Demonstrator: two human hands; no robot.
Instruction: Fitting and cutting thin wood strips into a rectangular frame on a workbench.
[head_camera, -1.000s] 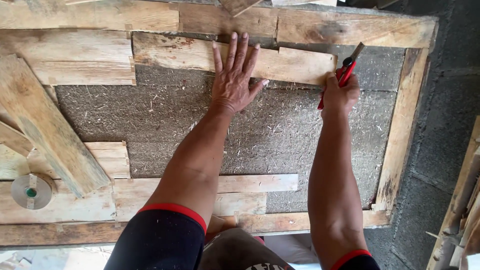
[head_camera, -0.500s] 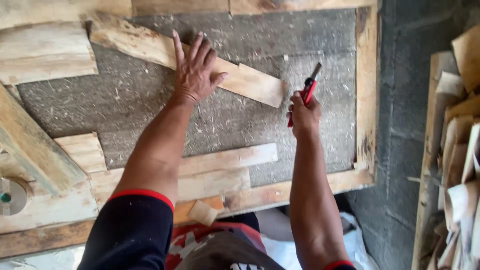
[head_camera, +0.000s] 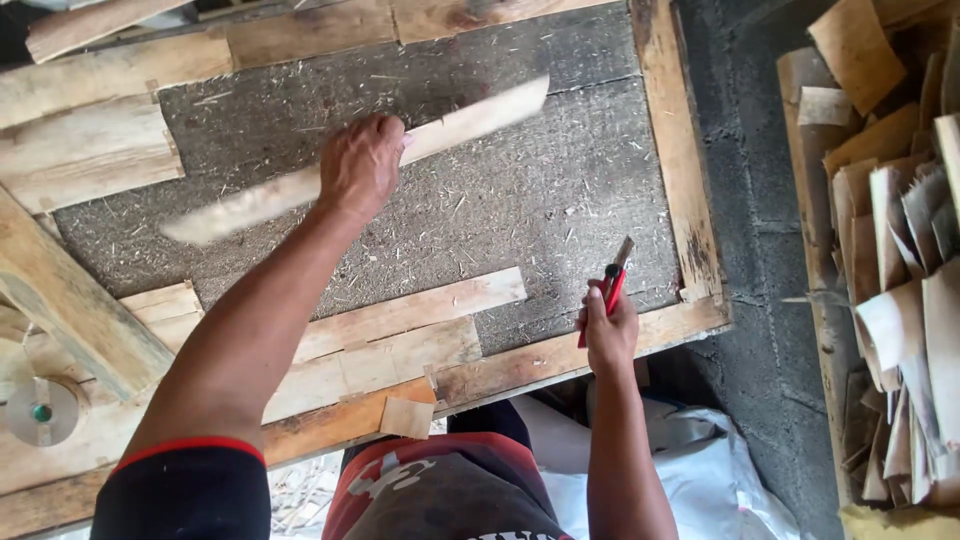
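The right hand (head_camera: 608, 335), nearest the body, keeps a clenched grip on a red-handled cutter (head_camera: 607, 290) above the surface (head_camera: 560, 200) edge. Farther out, the left hand (head_camera: 360, 165) grasps a blurred wood strip (head_camera: 470, 118) raised over the grey panel.

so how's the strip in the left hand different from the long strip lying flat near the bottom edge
The held strip is blurred and tilted, gripped mid-length by the left hand; the flat strip is sharp and lies against other pieces. The held strip looks paler, the flat strip browner. Both are long, thin wood.
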